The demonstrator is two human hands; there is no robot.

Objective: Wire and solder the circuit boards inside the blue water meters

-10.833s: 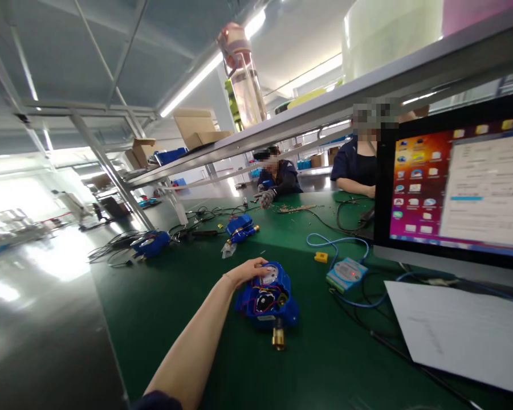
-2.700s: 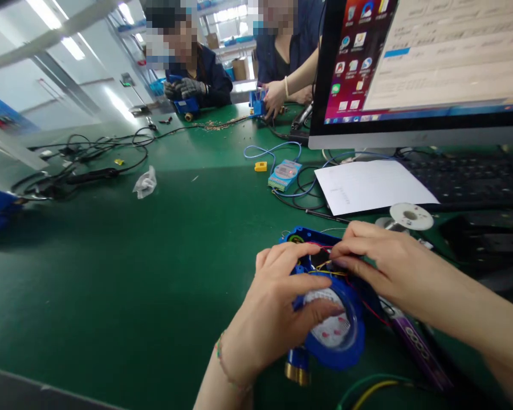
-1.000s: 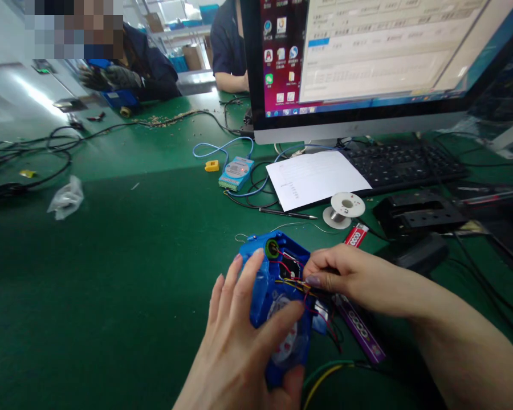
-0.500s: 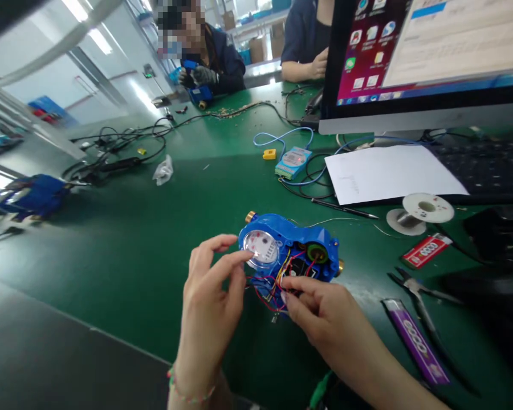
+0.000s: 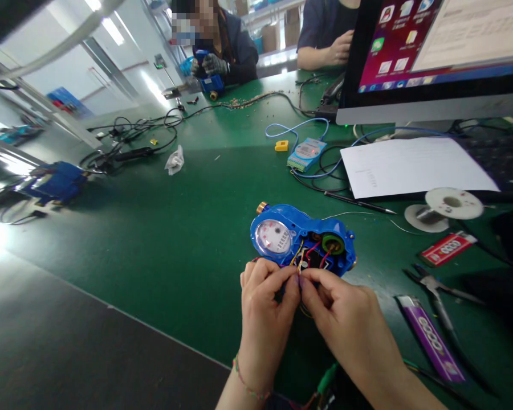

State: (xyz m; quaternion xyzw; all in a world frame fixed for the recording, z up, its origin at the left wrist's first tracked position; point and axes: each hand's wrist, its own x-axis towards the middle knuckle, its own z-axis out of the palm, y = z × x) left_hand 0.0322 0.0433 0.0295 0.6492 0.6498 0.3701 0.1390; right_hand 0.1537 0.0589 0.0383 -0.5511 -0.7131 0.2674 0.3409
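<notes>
A blue water meter (image 5: 297, 213) lies on the green table in front of me, its round dial (image 5: 274, 236) at the left and an opened compartment with a green ring (image 5: 332, 244) at the right. Thin coloured wires (image 5: 300, 259) come out of the compartment toward me. My left hand (image 5: 267, 302) is closed, thumb and forefinger pinching the wires at the meter's near edge. Right beside it, my right hand (image 5: 340, 307) pinches the same wires, so the fingertips of both hands meet. The fingers hide the wire ends and the meter's near side.
Right of the meter lie pliers (image 5: 436, 302), a purple packet (image 5: 431, 339), a red packet (image 5: 448, 248) and a solder wire spool (image 5: 444, 209). Behind are paper (image 5: 414, 168), a pen (image 5: 361, 203), a light-blue module (image 5: 306, 154) and a monitor (image 5: 444, 105). Two people sit across the table.
My left hand has moved right and down from beside the dial and closed on the wires next to my right hand. The whole view has shifted slightly.
</notes>
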